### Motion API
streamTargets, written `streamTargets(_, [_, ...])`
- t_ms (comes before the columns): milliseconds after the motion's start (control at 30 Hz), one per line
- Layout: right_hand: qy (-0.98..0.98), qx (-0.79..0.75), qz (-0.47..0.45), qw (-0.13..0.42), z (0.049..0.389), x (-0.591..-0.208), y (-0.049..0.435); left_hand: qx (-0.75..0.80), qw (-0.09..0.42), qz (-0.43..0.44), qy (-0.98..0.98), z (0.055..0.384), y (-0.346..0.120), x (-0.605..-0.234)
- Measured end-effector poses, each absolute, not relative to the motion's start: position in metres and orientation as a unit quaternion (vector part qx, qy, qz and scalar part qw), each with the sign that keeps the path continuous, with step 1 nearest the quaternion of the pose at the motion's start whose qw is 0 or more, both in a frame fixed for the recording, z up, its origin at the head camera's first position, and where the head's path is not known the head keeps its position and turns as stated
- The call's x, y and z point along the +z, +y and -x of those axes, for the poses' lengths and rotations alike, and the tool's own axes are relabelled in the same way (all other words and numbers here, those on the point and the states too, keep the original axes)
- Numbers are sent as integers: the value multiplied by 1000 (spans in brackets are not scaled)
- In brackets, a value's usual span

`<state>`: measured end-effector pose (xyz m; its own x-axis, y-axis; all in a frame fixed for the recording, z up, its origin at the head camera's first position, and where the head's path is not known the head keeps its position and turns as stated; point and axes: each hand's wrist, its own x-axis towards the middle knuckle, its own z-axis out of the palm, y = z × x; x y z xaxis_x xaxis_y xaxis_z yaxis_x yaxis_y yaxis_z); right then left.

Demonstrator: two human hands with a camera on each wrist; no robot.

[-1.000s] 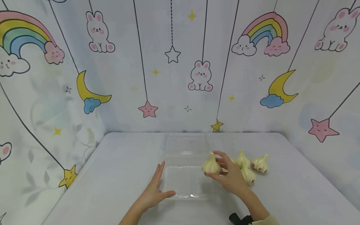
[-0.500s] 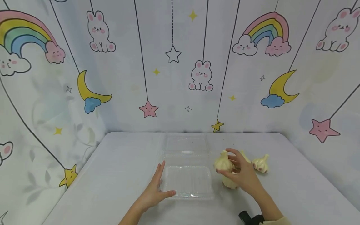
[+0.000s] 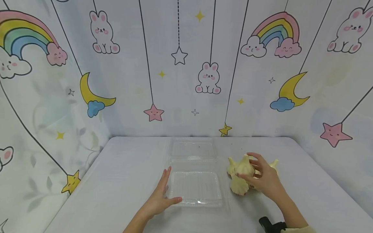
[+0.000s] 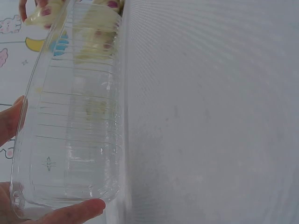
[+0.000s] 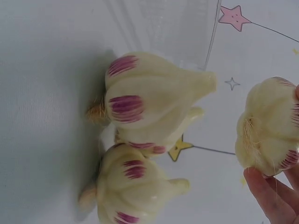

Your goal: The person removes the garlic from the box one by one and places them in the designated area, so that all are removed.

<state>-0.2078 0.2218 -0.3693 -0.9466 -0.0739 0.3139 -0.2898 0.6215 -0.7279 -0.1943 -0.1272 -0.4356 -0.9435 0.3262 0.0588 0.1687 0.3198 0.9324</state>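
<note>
My left hand [image 3: 160, 197] lies spread round the near-left corner of a lidded clear plastic box [image 3: 201, 204], fingers straight along its left side and thumb at the front. In the left wrist view that thumb [image 4: 74, 212] touches the box wall. Thumb and fingers of my right hand [image 3: 268, 181] grip a garlic bulb [image 3: 244, 165] with its neck up. It hangs over the other bulbs; the right wrist view shows the held bulb's rooty base [image 5: 252, 128]. Below, garlic bulbs [image 3: 239, 187] sit close together on the table, partly hidden by the right hand.
The box's lid [image 3: 192, 150] is folded back, away from me. One more garlic bulb [image 3: 274, 164] shows behind the right hand. A black device [image 3: 271, 225] sits at the right wrist. Behind the white table [image 3: 128, 168] stands a cartoon-patterned backdrop [image 3: 128, 123].
My right hand has carried the held garlic bulb rightward, from over the box's right side to over the other bulbs, uncovering bulbs beside the box. My left hand has stayed in place.
</note>
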Motion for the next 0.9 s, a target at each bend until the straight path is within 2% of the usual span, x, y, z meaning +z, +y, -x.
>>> streamTargets(567, [-903, 392, -91, 146, 207, -374, 257, 557, 63, -152, 814, 194, -127, -437])
streamTargets(900, [-909, 384, -82, 140, 207, -381, 286, 555, 62, -157, 814, 192, -127, -436])
